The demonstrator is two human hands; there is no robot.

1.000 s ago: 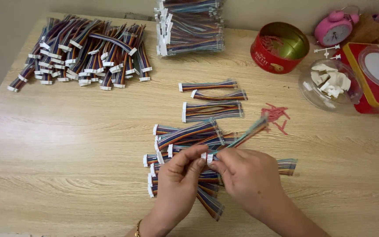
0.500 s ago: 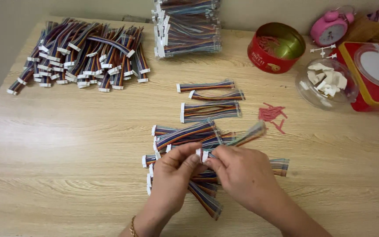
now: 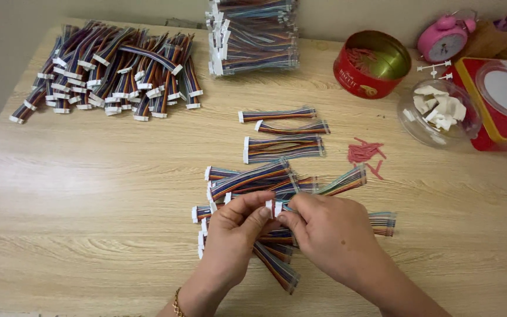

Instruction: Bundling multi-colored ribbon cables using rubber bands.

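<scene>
Since half a second ago the cable [image 3: 338,183] in the person's grip has tipped lower: its free end, which pointed up and to the right, now slants closer to the table [image 3: 89,223]. The hands sit in much the same spot, over the near heap [image 3: 247,182] of cables at the table's middle.

The left hand [image 3: 236,235] is closed, thumb and forefinger pinching one white plug [image 3: 272,207]. The right hand [image 3: 330,232] is closed too, its fingertips pinching the cable right beside that plug, so the two hands touch at the plug. The cable runs from there up and to the right, above the heap.

Beyond the heap lie three separate cables [image 3: 283,132], side by side and apart from each other. At the far left is a wide pile [image 3: 112,64] of cables, and at the far middle a neat stack [image 3: 253,35].

At the far right stands a round red tin [image 3: 362,79], lid off, with thin red ties lying inside against its gold bottom. More red ties [image 3: 365,152] lie loose on the table near it. Right of the tin is a clear bowl [image 3: 423,132] holding white plastic pieces. Further right is a red box [image 3: 488,135] with a clear lid on top. A pink clock [image 3: 444,41] stands behind the bowl.
</scene>
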